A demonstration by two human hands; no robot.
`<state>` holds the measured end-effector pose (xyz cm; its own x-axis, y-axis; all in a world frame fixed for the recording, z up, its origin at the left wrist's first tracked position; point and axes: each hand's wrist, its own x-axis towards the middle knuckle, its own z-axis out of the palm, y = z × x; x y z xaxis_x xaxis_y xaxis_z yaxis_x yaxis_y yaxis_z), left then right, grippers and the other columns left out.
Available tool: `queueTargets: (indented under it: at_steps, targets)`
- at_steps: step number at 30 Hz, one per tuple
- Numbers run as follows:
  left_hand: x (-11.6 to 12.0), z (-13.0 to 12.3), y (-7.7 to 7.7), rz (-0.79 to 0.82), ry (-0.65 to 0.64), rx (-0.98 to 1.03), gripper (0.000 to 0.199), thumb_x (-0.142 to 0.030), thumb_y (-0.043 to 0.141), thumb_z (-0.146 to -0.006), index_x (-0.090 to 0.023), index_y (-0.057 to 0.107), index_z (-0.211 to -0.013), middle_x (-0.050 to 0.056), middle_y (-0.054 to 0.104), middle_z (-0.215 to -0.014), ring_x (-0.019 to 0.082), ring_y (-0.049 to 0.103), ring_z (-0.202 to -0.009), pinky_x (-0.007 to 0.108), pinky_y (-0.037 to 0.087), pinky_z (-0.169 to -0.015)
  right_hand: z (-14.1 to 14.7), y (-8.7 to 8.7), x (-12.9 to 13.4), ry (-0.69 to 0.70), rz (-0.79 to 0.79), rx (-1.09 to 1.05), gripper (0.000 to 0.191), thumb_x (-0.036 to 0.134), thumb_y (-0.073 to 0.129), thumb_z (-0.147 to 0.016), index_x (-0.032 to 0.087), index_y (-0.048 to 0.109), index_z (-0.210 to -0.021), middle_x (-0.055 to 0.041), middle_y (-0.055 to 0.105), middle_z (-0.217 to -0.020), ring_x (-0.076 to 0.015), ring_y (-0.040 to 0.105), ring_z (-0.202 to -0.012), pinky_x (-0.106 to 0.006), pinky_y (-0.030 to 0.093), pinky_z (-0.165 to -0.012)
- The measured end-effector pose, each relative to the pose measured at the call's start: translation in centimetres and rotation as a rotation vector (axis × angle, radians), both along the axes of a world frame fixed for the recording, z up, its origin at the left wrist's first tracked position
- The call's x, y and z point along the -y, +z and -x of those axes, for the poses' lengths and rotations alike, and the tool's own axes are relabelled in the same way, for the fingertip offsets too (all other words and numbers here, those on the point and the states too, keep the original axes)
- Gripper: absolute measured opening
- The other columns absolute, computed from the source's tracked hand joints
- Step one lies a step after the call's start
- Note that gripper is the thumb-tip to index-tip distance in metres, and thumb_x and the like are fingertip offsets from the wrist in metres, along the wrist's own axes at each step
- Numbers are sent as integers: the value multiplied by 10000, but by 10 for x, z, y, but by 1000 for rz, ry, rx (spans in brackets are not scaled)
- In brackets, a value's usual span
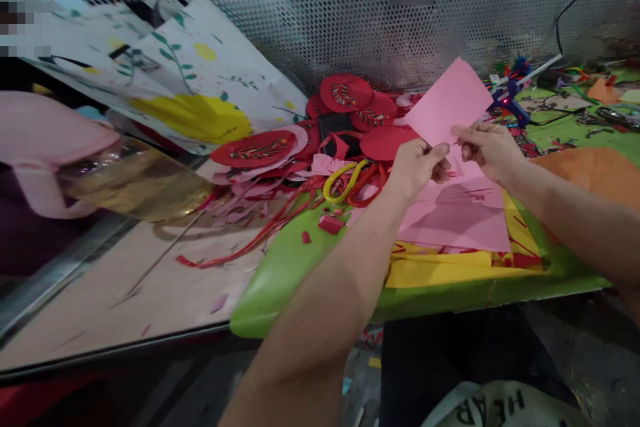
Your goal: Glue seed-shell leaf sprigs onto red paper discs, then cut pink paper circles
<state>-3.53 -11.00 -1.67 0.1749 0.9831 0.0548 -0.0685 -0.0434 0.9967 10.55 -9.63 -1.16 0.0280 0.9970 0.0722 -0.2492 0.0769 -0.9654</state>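
My left hand [423,161] and my right hand [487,147] pinch the lower edge of a pink paper sheet [450,103], which is raised and tilted. Fingers of both hands are closed, close together at that edge. Beneath them lie more pink paper sheets [455,230], with narrow cut strips along one part, on yellow sheets [440,270] with red marks. Left of my left hand, looped scissor handles [343,183], yellow and red, rest among the scraps; the blades are hidden. Red paper discs [345,93] with metallic branch-like decorations are heaped behind.
A blue glue gun [510,103] with a red light lies at the back right, near a black cable [560,20]. Left are a floral paper bag [200,73], a pink container [45,133] and a golden plastic bag [135,180]. Green covering [280,280] lines the table edge.
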Motion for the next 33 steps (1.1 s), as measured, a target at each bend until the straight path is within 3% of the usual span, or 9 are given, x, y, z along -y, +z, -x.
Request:
queueTargets:
  at_steps: [8, 12, 15, 17, 19, 22, 25, 29, 33]
  targets:
    - [2, 0, 6, 27, 14, -41, 294, -156, 597, -859, -139, 504, -581, -30, 551, -422, 73, 521, -335, 175, 399, -376, -16, 7, -13, -78, -33, 57, 294, 200, 729, -770, 183, 528, -556, 43, 535, -532, -37, 421, -415, -198, 386, -431]
    - [-1, 6, 8, 30, 56, -34, 271, -129, 584, -850, -137, 514, -587, -29, 557, -436, 66, 495, -321, 180, 384, -364, -40, 15, -26, -267, -11, -110, 243, 124, 648, -817, 198, 540, -612, 52, 506, -542, -44, 396, -454, -200, 377, -460]
    - [-5, 11, 7, 20, 102, 1, 281, -123, 568, -850, -137, 512, -575, -29, 555, -445, 63, 484, -317, 183, 374, -355, -47, 20, -27, -336, -19, -146, 251, 145, 576, -882, 199, 525, -643, 62, 477, -552, -36, 396, -443, -201, 371, -471]
    - [-7, 13, 5, 12, 109, 14, 285, -157, 594, -838, -139, 509, -567, -26, 554, -450, 66, 491, -326, 186, 382, -361, -39, 17, -20, -225, 27, -50, 243, 169, 554, -901, 183, 527, -660, 59, 490, -570, -38, 415, -415, -214, 360, -444]
    - [-7, 13, 4, -2, 104, 24, 286, -215, 653, -806, -144, 509, -569, -26, 558, -460, 69, 495, -330, 187, 386, -362, -24, 11, -11, -26, 35, 50, 229, 287, 585, -899, 166, 558, -707, 30, 567, -645, -53, 483, -425, -229, 400, -432]
    - [-6, 12, 3, 6, 38, 2, 300, -296, 734, -734, -143, 524, -584, -22, 570, -475, 78, 507, -335, 188, 386, -357, -4, 0, -2, 150, -16, 138, 323, 422, 717, -787, 159, 554, -695, 23, 596, -642, -57, 501, -408, -217, 414, -397]
    - [-5, 11, 2, 40, -25, -24, 251, -290, 745, -692, -131, 563, -627, 3, 621, -536, 89, 547, -376, 194, 421, -383, 2, -8, -2, 124, -75, 171, 413, 461, 786, -698, 160, 516, -612, 44, 543, -528, -40, 453, -369, -187, 387, -370]
    - [-6, 11, 1, -2, 83, 94, 151, -218, 674, -705, -163, 543, -655, -23, 617, -561, 112, 627, -482, 198, 490, -470, -1, -12, -6, 93, -105, 238, 426, 493, 763, -711, 162, 526, -584, 49, 510, -459, -36, 415, -357, -176, 375, -368]
    - [-12, 14, -2, -58, 135, 198, 105, -194, 666, -702, -173, 563, -693, -29, 621, -576, 126, 663, -552, 209, 531, -539, -8, -15, -13, 90, -197, 539, 247, 370, 652, -840, 140, 658, -751, -14, 646, -614, -94, 561, -505, -213, 468, -478]
